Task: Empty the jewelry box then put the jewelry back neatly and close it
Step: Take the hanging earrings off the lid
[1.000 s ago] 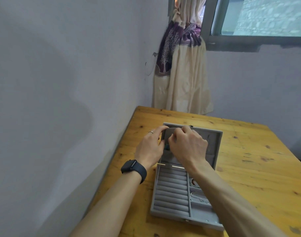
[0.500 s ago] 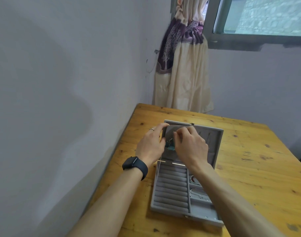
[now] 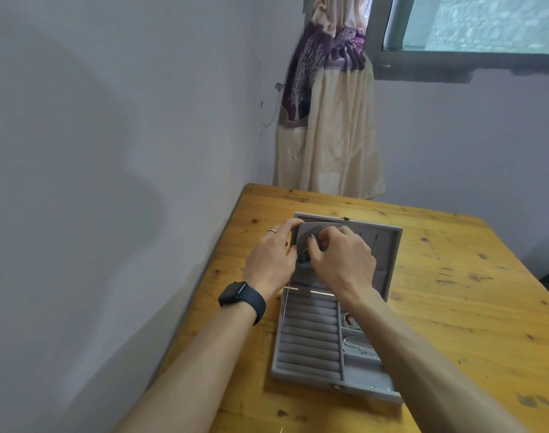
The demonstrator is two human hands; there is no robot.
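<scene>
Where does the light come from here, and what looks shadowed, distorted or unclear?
Head view: daylight enters through the window; a soft shadow lies on the left wall; the window frame leans, suggesting wide-lens distortion; the jewelry pinched by the right hand, at the jewelry box the left hand holds, is indistinct.

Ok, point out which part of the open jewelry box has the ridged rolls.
The wide left section of the jewelry box; the smaller compartments to its right are flat-bottomed.

home room | curtain (image 3: 326, 126) | window (image 3: 473, 26) | wooden table (image 3: 454, 276)
</scene>
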